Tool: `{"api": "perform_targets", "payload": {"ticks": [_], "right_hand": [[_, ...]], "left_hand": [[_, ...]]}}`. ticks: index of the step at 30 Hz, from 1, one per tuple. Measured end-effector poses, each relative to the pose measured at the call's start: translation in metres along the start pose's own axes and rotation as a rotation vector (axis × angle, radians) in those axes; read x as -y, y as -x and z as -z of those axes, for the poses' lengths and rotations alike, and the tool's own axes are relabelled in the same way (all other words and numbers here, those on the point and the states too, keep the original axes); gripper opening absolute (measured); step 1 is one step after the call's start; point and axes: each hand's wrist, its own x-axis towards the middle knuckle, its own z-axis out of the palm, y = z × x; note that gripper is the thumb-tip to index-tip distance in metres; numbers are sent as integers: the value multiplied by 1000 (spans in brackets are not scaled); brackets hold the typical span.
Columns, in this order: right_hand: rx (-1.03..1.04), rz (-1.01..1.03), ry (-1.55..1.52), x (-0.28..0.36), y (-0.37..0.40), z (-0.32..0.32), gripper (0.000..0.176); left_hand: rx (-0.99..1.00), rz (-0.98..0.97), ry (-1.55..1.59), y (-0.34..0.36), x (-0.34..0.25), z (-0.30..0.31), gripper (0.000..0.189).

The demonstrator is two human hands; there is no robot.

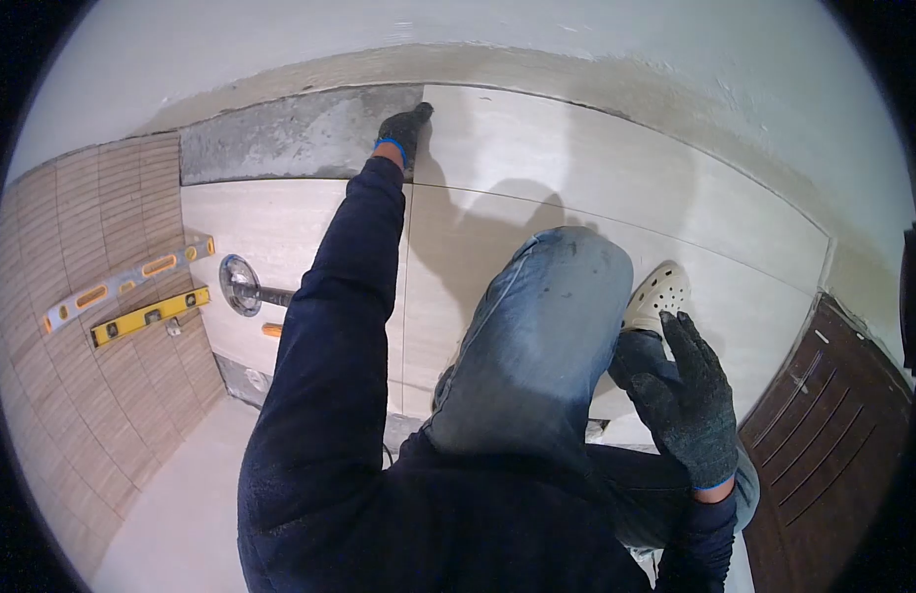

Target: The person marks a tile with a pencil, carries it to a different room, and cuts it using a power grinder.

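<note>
Your gloved left hand (403,130) was curled at the cream tile's (576,148) left end, beside the bare cement strip (280,136); couldn't tell if it gripped. Light, square fingertip contact seemed best there. Right hand (690,410) open, empty, near the clog (663,291). Your shadow dimmed the seam. Yellow spirit level (151,316), grey level (130,282) off left, clear of your hands.

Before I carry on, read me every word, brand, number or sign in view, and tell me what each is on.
No text can be read anywhere in this view.
Yellow spirit level: any print is too small and blurred to read.
Grey spirit level with orange-rimmed openings: likewise, any marking is too small to read.
</note>
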Motion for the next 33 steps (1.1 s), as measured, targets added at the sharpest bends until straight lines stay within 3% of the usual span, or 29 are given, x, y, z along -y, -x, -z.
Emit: {"api": "perform_targets", "payload": {"ticks": [4, 6, 10, 12, 16, 17, 18, 20, 21, 22, 24, 26, 29, 30, 32, 33], "right_hand": [[69, 61, 30, 3, -3, 4, 33], [72, 43, 20, 2, -3, 3, 33], [15, 40, 61, -4, -2, -3, 31], [-11, 19, 48, -4, -2, -1, 28], [-2, 66, 56, -1, -5, 2, 23], [-27, 56, 16, -2, -5, 1, 21], [-39, 42, 30, -2, -6, 1, 21], [17, 181, 60, -7, -7, 4, 17], [6, 406, 255, -17, -5, 4, 13], [-5, 378, 275, -26, -5, 2, 13], [11, 341, 154, -32, -4, -3, 18], [-83, 242, 117, -30, 1, -2, 23], [-61, 134, 52, -25, 4, 2, 28], [-64, 122, 60, -26, 5, 3, 28], [-25, 181, 93, -33, 7, 3, 37], [-29, 171, 98, -34, 8, 1, 37]], "left_hand": [[-18, 51, 197, 8, -4, -2, 54], [2, -47, -59, 14, -6, 3, 44], [87, -189, -253, 18, 5, 11, 42], [-20, -588, -657, 16, 16, 11, 49], [60, -424, -425, 4, 29, 7, 48], [-42, -451, -348, -1, 38, 2, 44], [-138, -479, -265, -9, 42, -3, 58], [-286, -853, -312, -5, 50, -5, 60], [-190, -528, -112, 7, 33, -4, 61], [-80, -199, 73, 19, 16, -2, 63], [-155, -281, 159, 21, 17, -9, 65], [-170, -64, 57, 13, 16, -10, 71], [-179, -180, -381, 1, 28, -8, 81], [-167, -187, -374, 7, 20, -9, 81], [-214, 99, -175, 14, 5, -15, 79], [-245, 62, -181, 15, 3, -16, 75]]}}
